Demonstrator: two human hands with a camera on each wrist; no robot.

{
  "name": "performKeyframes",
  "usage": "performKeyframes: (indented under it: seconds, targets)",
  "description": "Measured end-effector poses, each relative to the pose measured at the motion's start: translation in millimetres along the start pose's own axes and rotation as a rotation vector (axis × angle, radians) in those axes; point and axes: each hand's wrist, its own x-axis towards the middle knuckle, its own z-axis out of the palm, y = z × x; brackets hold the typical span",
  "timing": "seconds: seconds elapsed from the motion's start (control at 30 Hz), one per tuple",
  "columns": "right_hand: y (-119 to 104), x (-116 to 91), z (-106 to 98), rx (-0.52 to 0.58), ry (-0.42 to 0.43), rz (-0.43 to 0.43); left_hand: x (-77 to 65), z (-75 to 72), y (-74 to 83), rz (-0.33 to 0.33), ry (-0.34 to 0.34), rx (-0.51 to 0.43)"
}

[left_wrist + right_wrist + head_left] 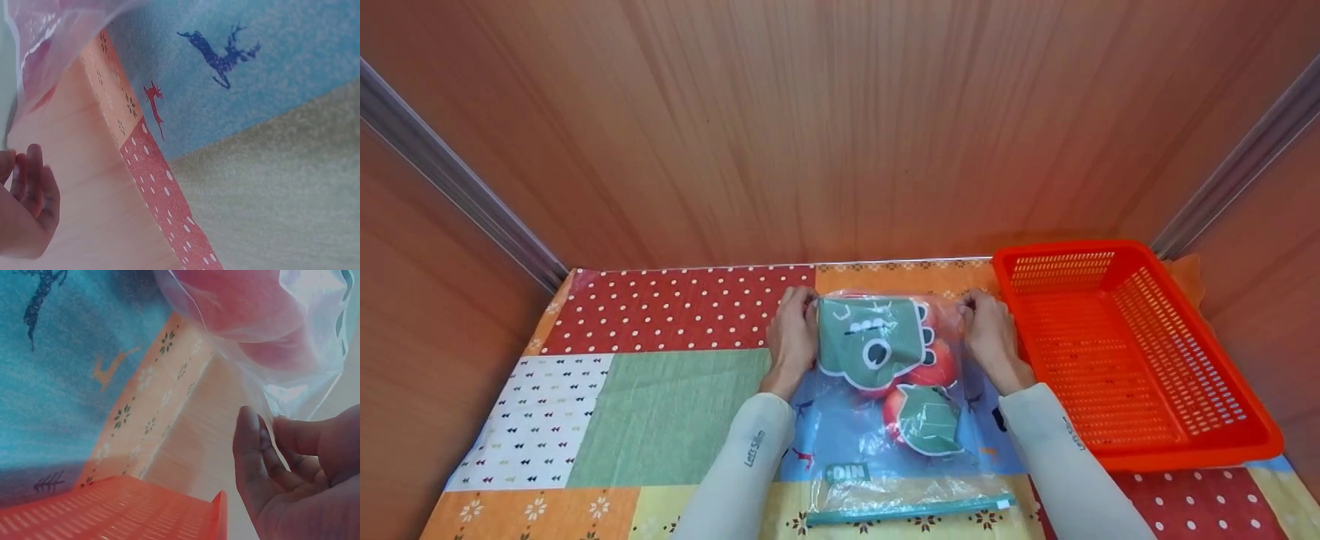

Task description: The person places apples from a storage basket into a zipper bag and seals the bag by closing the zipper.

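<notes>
A clear plastic zip bag with a printed green dinosaur face is stretched between both hands in the head view, its teal zip edge toward the person. Round pinkish-red things show through the plastic; their kind is unclear. My left hand pinches the bag's far left corner between thumb and fingers. At the far right corner, my right hand pinches the plastic in the same way. The right wrist view shows the bag hanging from the right hand, lifted off the cloth. In the left wrist view the left hand is partly cut off.
An orange-red plastic basket stands just right of the right hand. Patchwork cloth covers the table. A wood-grain panel rises behind, with side panels at left and right.
</notes>
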Motion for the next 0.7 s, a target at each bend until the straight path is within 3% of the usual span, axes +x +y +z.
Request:
performKeyframes:
  seconds: [0.33,0.7]
  targets:
    - [-0.6,12.4,7.7,0.0,0.061,-0.025,6.3,7.2,-3.2,0.014,0.028,0.013]
    - [3.8,14.1,15.5,-0.038,-0.071,0.053,4.1,16.0,-9.2,-0.038,-0.034,-0.007]
